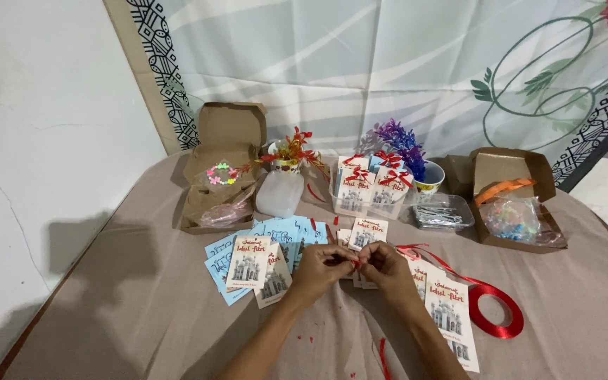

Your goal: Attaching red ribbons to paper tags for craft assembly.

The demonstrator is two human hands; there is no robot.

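Observation:
My left hand [320, 270] and my right hand [387, 267] meet at the middle of the table, fingertips pinched together on a small piece of red ribbon [355, 262]. Under them lies a white card [367, 232] printed with a building. A fan of blue and cream cards [262, 257] lies just left of my left hand. More cards [452, 313] lie under my right forearm. A red ribbon roll [495, 312] sits to the right, its loose end trailing toward my hands.
A clear tub [371, 191] at the back holds cards with red bows. Open brown boxes stand back left [221, 165] and back right [511, 197]. There are also a white plastic container [280, 193], a clear tray of pins [439, 212] and two cups of artificial flowers [427, 179].

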